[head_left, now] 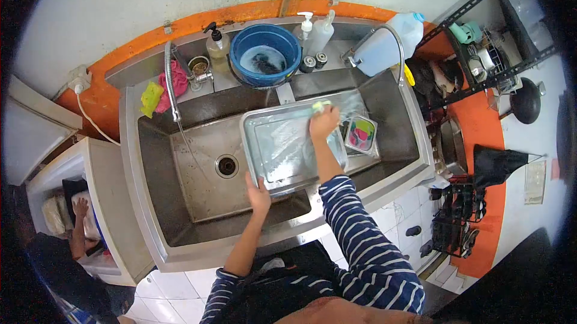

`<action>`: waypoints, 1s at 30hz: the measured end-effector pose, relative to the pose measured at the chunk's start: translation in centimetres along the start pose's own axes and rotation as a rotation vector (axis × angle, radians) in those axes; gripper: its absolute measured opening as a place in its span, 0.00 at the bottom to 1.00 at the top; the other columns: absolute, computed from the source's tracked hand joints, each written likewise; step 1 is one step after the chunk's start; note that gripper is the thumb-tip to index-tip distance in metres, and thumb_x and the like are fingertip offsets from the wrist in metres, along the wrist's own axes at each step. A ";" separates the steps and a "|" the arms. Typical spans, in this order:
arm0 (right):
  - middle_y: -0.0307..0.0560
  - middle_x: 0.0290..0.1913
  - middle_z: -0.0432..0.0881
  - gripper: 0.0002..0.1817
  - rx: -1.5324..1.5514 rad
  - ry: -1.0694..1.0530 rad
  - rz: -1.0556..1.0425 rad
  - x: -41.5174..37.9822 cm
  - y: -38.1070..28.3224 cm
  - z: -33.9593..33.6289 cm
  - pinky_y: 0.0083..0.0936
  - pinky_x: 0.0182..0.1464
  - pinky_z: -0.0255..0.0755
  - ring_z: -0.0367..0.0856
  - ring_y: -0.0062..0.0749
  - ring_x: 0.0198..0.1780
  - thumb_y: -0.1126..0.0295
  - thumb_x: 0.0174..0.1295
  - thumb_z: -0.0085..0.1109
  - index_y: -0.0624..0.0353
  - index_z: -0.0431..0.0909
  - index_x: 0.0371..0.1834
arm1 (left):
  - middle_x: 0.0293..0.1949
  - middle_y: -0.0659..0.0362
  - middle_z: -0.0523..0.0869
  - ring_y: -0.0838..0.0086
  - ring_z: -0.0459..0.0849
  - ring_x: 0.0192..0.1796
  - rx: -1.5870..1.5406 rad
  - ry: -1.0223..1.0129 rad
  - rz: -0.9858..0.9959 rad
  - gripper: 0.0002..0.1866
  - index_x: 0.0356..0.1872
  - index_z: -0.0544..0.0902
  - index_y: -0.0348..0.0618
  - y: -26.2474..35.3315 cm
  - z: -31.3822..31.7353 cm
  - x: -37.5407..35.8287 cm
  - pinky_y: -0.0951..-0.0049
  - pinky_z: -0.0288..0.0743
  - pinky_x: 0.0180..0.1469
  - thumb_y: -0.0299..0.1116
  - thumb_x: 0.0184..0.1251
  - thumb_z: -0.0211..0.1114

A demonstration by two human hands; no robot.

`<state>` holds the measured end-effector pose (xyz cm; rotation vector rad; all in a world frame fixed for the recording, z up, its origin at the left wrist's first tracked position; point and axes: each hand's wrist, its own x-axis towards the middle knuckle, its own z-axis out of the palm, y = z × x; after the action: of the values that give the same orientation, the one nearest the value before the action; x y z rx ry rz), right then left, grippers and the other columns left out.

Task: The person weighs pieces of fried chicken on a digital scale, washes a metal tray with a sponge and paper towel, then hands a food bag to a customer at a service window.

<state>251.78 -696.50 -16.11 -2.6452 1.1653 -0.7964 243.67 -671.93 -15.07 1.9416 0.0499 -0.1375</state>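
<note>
A shallow rectangular metal tray (273, 154) lies tilted across the divider of a double sink, its inside wet and streaked with suds. My left hand (259, 195) grips the tray's near left edge. My right hand (324, 123) is closed around a pale yellow-green sponge (320, 106) over the tray's far right part. Just right of the tray, in the right basin, sits a small metal container (371, 145) with pink and green things inside. The parts of the sponge under my fingers are hidden.
Behind the sink stand a blue bucket (240, 63) of sudsy water, pump bottles (217, 45) and a large jug (393, 42). A hose faucet (171, 84) hangs over the left basin (195, 189). At left, another person's hand (80, 207) reaches into an open chest.
</note>
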 end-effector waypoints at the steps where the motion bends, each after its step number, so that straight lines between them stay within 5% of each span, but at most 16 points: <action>1: 0.51 0.41 0.67 0.18 -0.024 0.053 0.152 0.3 -0.2 0.5 0.41 0.42 0.57 0.65 0.46 0.46 0.70 0.42 0.55 0.60 0.68 0.39 | 0.36 0.42 0.76 0.50 0.75 0.38 -0.021 0.009 0.061 0.17 0.49 0.64 0.34 0.5 0.5 -0.6 0.64 0.67 0.40 0.27 0.60 0.50; 3: 0.50 0.40 0.67 0.16 -0.046 0.098 0.300 0.1 -1.0 1.7 0.41 0.41 0.57 0.65 0.45 0.46 0.70 0.43 0.54 0.61 0.68 0.38 | 0.43 0.40 0.73 0.51 0.74 0.45 -0.042 -0.028 0.076 0.21 0.54 0.59 0.32 0.4 0.8 -1.1 0.67 0.66 0.45 0.26 0.60 0.50; 5: 0.56 0.46 0.66 0.19 0.221 0.313 0.064 -0.6 -4.1 3.2 0.45 0.45 0.57 0.64 0.49 0.48 0.69 0.50 0.49 0.60 0.66 0.47 | 0.46 0.40 0.72 0.53 0.72 0.48 0.000 -0.010 0.120 0.22 0.55 0.58 0.31 -1.2 1.3 -1.0 0.69 0.64 0.49 0.25 0.60 0.50; 9: 0.58 0.49 0.66 0.17 0.474 -0.317 -0.315 -5.6 -8.9 0.2 0.44 0.49 0.56 0.63 0.50 0.50 0.67 0.53 0.47 0.56 0.70 0.46 | 0.52 0.41 0.66 0.57 0.65 0.56 -0.049 -0.057 0.092 0.24 0.57 0.54 0.29 -1.8 1.6 -0.9 0.72 0.56 0.57 0.23 0.59 0.49; 10: 0.58 0.49 0.66 0.17 0.479 -0.315 -0.318 -6.2 -8.7 -0.1 0.44 0.49 0.56 0.63 0.50 0.50 0.67 0.53 0.47 0.56 0.70 0.46 | 0.52 0.41 0.66 0.57 0.65 0.56 -0.047 -0.052 0.095 0.24 0.57 0.54 0.29 -1.5 1.6 -0.7 0.72 0.56 0.57 0.23 0.59 0.49; 12: 0.57 0.50 0.65 0.16 0.431 -0.506 -0.653 -7.3 -7.2 0.9 0.44 0.49 0.55 0.63 0.49 0.50 0.67 0.52 0.47 0.55 0.71 0.45 | 0.49 0.41 0.69 0.56 0.69 0.52 -0.017 -0.032 0.117 0.21 0.54 0.59 0.31 -0.8 1.1 -0.5 0.70 0.60 0.54 0.23 0.59 0.48; 14: 0.56 0.52 0.64 0.16 0.482 -0.392 -0.627 -5.9 -6.1 1.4 0.44 0.51 0.54 0.62 0.48 0.53 0.67 0.52 0.47 0.54 0.71 0.46 | 0.45 0.42 0.72 0.54 0.72 0.48 0.001 -0.098 0.059 0.19 0.53 0.60 0.33 -0.5 0.8 0.5 0.69 0.62 0.52 0.23 0.60 0.48; 16: 0.56 0.56 0.62 0.19 0.096 -0.016 -0.229 -4.2 -7.2 0.1 0.44 0.54 0.52 0.58 0.49 0.57 0.66 0.53 0.47 0.53 0.69 0.50 | 0.40 0.43 0.75 0.53 0.74 0.44 0.012 -0.155 0.002 0.17 0.51 0.61 0.35 -0.7 0.6 0.7 0.67 0.65 0.49 0.24 0.60 0.48; 17: 0.56 0.56 0.62 0.19 0.104 -0.013 -0.239 -3.9 -7.8 0.6 0.44 0.54 0.52 0.58 0.49 0.57 0.66 0.53 0.47 0.53 0.69 0.50 | 0.34 0.44 0.76 0.53 0.76 0.39 0.015 -0.189 -0.048 0.16 0.49 0.61 0.37 -0.8 0.7 0.9 0.65 0.67 0.45 0.25 0.60 0.49; 20: 0.53 0.59 0.60 0.21 0.235 -0.226 -0.149 -4.5 -10.0 0.9 0.44 0.62 0.42 0.50 0.45 0.64 0.64 0.55 0.46 0.54 0.65 0.54 | 0.26 0.47 0.76 0.52 0.77 0.33 -0.012 -0.235 -0.152 0.15 0.48 0.61 0.39 0.9 0.5 0.9 0.63 0.69 0.39 0.26 0.60 0.49; 22: 0.54 0.58 0.60 0.21 0.276 -0.420 -0.423 -6.0 -11.1 0.2 0.45 0.62 0.41 0.50 0.42 0.64 0.64 0.56 0.44 0.55 0.64 0.55 | 0.23 0.47 0.76 0.51 0.77 0.31 -0.049 -0.235 -0.211 0.15 0.48 0.60 0.39 1.7 0.4 0.5 0.62 0.70 0.36 0.26 0.60 0.49; 26: 0.55 0.58 0.60 0.20 0.434 -0.391 -0.587 -7.2 -9.5 -0.8 0.46 0.62 0.42 0.51 0.42 0.64 0.64 0.58 0.42 0.56 0.64 0.54 | 0.32 0.46 0.75 0.56 0.76 0.38 0.005 -0.218 -0.055 0.15 0.48 0.62 0.37 -0.8 1.1 1.8 0.64 0.68 0.42 0.28 0.61 0.48; 28: 0.55 0.61 0.56 0.23 0.374 -0.740 -0.607 -9.5 -7.4 -1.8 0.47 0.61 0.42 0.50 0.44 0.64 0.66 0.58 0.40 0.50 0.57 0.60 | 0.35 0.46 0.75 0.58 0.76 0.41 0.025 -0.187 0.008 0.15 0.49 0.62 0.36 -1.7 1.5 2.6 0.66 0.67 0.45 0.30 0.62 0.48; 30: 0.55 0.62 0.54 0.23 0.446 -0.830 -0.668 -11.9 -5.2 -3.8 0.48 0.62 0.39 0.49 0.46 0.64 0.65 0.59 0.39 0.52 0.56 0.60 | 0.42 0.49 0.74 0.64 0.74 0.45 -0.279 -0.170 0.059 0.18 0.51 0.63 0.35 -0.6 1.7 3.4 0.68 0.63 0.49 0.36 0.63 0.47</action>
<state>246.48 -684.06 -16.09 -2.5001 -0.0973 0.0492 246.84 -673.36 -16.62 1.6458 -0.0957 -0.2430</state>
